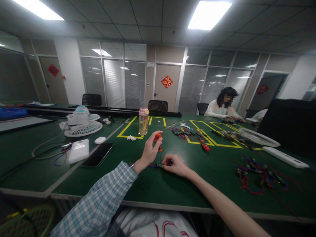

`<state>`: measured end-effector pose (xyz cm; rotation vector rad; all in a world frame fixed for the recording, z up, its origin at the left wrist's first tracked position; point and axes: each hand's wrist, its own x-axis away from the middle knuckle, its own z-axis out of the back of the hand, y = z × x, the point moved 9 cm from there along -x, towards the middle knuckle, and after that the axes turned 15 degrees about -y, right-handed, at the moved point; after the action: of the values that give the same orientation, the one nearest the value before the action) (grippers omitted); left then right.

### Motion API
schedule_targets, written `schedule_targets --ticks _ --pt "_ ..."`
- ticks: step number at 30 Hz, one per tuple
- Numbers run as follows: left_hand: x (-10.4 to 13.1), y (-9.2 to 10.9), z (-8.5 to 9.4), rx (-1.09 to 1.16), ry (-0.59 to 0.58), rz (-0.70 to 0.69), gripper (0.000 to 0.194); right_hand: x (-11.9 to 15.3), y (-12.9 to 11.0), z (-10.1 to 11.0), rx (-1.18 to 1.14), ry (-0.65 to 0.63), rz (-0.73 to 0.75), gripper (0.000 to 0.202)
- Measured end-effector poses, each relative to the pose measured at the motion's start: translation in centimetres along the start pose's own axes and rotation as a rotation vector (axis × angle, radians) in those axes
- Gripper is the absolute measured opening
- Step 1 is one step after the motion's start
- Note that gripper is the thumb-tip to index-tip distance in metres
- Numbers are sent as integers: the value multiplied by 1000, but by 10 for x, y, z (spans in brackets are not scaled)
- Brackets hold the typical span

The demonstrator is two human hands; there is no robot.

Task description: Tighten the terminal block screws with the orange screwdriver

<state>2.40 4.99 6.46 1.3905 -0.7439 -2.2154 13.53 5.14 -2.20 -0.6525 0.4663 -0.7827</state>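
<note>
My left hand [148, 152] is closed around the orange handle of a screwdriver [160, 148]. The screwdriver stands nearly upright, its thin shaft pointing down. At its tip, just above the green tabletop [138, 197], lies a small green part with thin red and blue wires [156, 166]. My right hand [176, 164] rests on the table beside it, thumb and forefinger pinching the part's right end. Exactly how the tip meets the part is too small to see.
Wired parts lie in a pile [259, 174] at the right and a bundle [182, 132] farther back. Near them is a red-handled tool [204, 145]. A bottle [143, 121], phone [98, 154], power bank [79, 150] and fan [83, 123] stand left. Another person [223, 104] sits across.
</note>
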Motion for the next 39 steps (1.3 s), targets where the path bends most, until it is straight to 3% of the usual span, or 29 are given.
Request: schedule_targets --ticks 4,11,18,23,27,33,39 --pt "1 14 8 -154 83 -40 21 0 0 0 17 8 -9 4" --pt "1 1 7 -14 44 -14 27 0 2 -1 8 3 -28 5" --pt "1 11 11 -193 103 -61 18 -1 -2 -1 24 -5 -34 3" --pt "-1 -2 12 -52 59 13 28 0 1 -1 17 -1 -26 3" --pt "-2 3 9 -43 15 -8 28 -1 3 -1 12 1 -14 4" --pt "-2 11 13 -32 124 -48 18 -1 3 -1 -1 4 -33 5" --pt "-8 5 0 132 7 -9 26 -1 6 -1 -2 5 -50 5"
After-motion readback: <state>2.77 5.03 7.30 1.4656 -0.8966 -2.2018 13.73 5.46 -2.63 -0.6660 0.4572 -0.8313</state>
